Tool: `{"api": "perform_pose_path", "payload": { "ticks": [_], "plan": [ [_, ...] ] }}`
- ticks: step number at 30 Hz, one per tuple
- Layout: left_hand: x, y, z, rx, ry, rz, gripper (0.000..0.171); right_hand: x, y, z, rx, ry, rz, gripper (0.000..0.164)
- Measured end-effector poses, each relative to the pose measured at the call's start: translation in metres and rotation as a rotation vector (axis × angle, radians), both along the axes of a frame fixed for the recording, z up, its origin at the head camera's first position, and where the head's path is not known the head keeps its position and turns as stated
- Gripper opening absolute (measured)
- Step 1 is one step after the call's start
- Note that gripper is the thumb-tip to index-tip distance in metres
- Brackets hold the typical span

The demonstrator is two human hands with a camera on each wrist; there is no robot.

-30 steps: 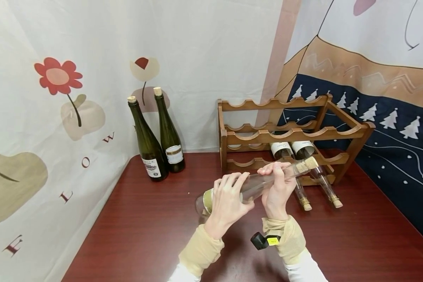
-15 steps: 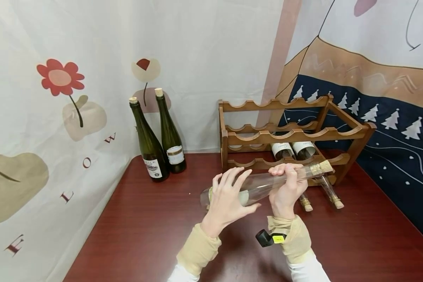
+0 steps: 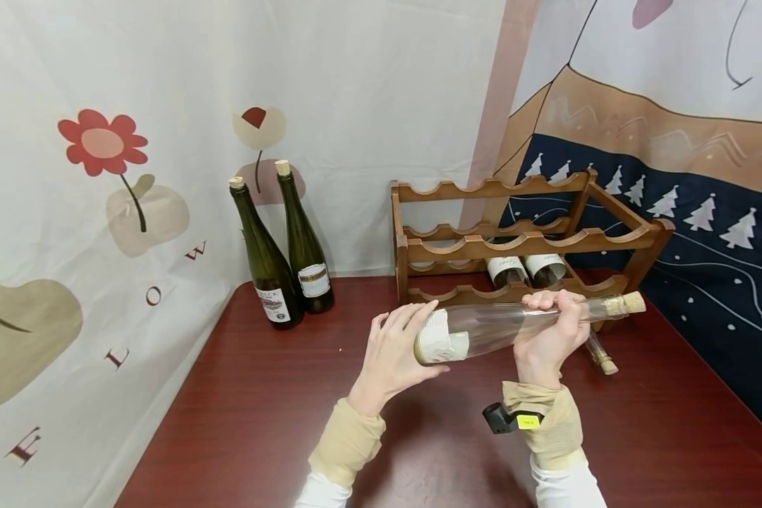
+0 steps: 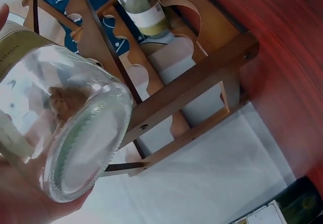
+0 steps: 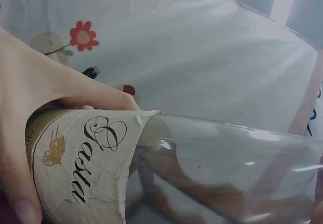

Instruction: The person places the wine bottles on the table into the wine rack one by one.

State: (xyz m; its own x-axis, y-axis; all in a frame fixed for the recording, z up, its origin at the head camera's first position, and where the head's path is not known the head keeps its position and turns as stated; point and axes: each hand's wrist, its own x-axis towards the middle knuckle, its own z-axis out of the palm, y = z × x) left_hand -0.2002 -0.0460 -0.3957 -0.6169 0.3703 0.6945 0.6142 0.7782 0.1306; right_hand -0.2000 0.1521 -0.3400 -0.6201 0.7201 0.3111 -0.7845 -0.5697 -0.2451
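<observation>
A clear corked wine bottle (image 3: 489, 328) with a torn white label is held nearly level in front of the rack, its cork to the right. My left hand (image 3: 390, 353) grips it round the base end, fingers over the top and thumb below. Around the neck is my right hand (image 3: 549, 342), with the thumb side up. The left wrist view shows the round glass base (image 4: 91, 143) close by; script lettering shows on the label (image 5: 83, 158) in the right wrist view. Behind the bottle stands a wooden wine rack (image 3: 401, 261).
In the rack's lower tier lie two clear bottles, a left one (image 3: 504, 269) and a right one (image 3: 544, 268), necks toward me. Two corked green bottles, a left one (image 3: 267, 261) and a right one (image 3: 306, 240), stand at the back left of the red-brown table (image 3: 260, 395).
The bottle has moved right and turned from slanting to almost level. My right hand moved right with it. My left hand now sits farther toward the base, uncovering more of the label.
</observation>
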Motion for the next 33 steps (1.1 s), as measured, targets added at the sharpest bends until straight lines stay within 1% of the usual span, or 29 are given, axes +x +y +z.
{"api": "perform_pose_path", "payload": {
  "ticks": [5, 10, 11, 14, 21, 24, 26, 27, 29, 31, 32, 33],
  "plan": [
    [0.0, -0.001, 0.0, -0.029, 0.029, 0.025, 0.102, 0.001, 0.002, 0.0, -0.005, -0.03, 0.021, 0.026],
    [-0.001, -0.002, 0.0, -0.063, 0.072, 0.068, 0.098, 0.002, 0.001, 0.0, -0.043, -0.016, 0.072, 0.025],
    [-0.001, -0.002, 0.0, -0.067, 0.077, 0.072, 0.097, 0.002, 0.001, 0.0, -0.059, -0.01, 0.087, 0.024],
    [-0.001, -0.004, 0.002, -0.067, 0.088, 0.073, 0.093, 0.003, 0.001, 0.0, -0.058, -0.005, 0.114, 0.024],
    [0.001, -0.007, 0.005, -0.033, 0.105, 0.068, 0.092, 0.002, -0.001, 0.0, 0.038, 0.001, 0.109, 0.029],
    [0.001, -0.009, 0.007, -0.016, 0.106, 0.063, 0.091, 0.001, -0.001, 0.0, 0.048, 0.033, 0.151, 0.026],
    [0.001, -0.011, 0.009, -0.006, 0.103, 0.067, 0.09, 0.001, -0.001, -0.001, 0.074, 0.023, 0.185, 0.024],
    [0.001, -0.012, 0.01, -0.003, 0.102, 0.071, 0.09, 0.001, 0.0, -0.001, 0.1, 0.009, 0.198, 0.022],
    [0.002, -0.015, 0.013, 0.0, 0.102, 0.087, 0.09, 0.002, 0.004, 0.0, 0.18, -0.061, 0.229, 0.021],
    [0.002, -0.018, 0.015, 0.003, 0.11, 0.112, 0.091, 0.004, 0.011, 0.0, 0.309, -0.165, 0.269, 0.022],
    [0.002, -0.019, 0.016, 0.006, 0.115, 0.122, 0.092, 0.005, 0.015, 0.001, 0.385, -0.216, 0.294, 0.022],
    [0.002, -0.021, 0.017, 0.007, 0.122, 0.133, 0.093, 0.007, 0.019, 0.002, 0.483, -0.274, 0.313, 0.024]
  ]
}}
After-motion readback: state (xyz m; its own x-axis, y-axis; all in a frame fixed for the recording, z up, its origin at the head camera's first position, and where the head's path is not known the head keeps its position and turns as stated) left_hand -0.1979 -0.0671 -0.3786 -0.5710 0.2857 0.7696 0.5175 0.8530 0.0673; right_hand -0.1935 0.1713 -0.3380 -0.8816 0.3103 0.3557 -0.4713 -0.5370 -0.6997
